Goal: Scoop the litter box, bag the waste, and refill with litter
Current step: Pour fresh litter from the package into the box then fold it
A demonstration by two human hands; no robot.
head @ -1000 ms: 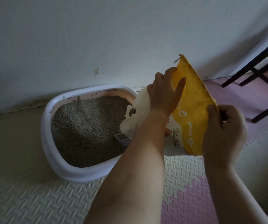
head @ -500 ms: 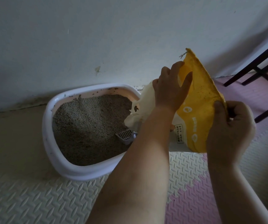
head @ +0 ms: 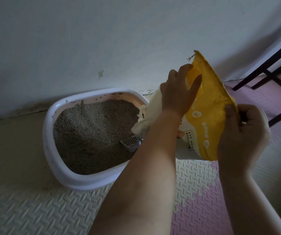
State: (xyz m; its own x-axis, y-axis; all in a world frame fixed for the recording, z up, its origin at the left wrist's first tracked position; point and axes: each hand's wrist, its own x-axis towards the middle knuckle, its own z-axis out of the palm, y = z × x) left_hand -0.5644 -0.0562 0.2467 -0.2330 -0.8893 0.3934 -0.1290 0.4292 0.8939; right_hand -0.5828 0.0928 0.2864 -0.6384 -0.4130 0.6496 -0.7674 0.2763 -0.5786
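Since a second ago the litter bag (head: 209, 119) has risen a little and shifted right, away from the litter box (head: 49, 136); over the last half second it has barely moved.

Behind everything stands a pale wall (head: 102, 39), with cream and pink foam floor mats (head: 34, 200) below it. The white-rimmed litter box sits on the floor against the wall, filled with grey-brown litter (head: 92, 133). The bag is tilted, yellow end high, its white end low over the box's right rim. The left hand (head: 177, 95) has its grip clamped on the bag's upper face, fingers spread over the yellow. The right hand (head: 244, 131) pinches the bag's right edge, thumb in front, fingers curled behind. Dark chair legs (head: 271, 70) stand at far right. A small slotted scoop (head: 130, 143) lies in the litter by the box's right wall.
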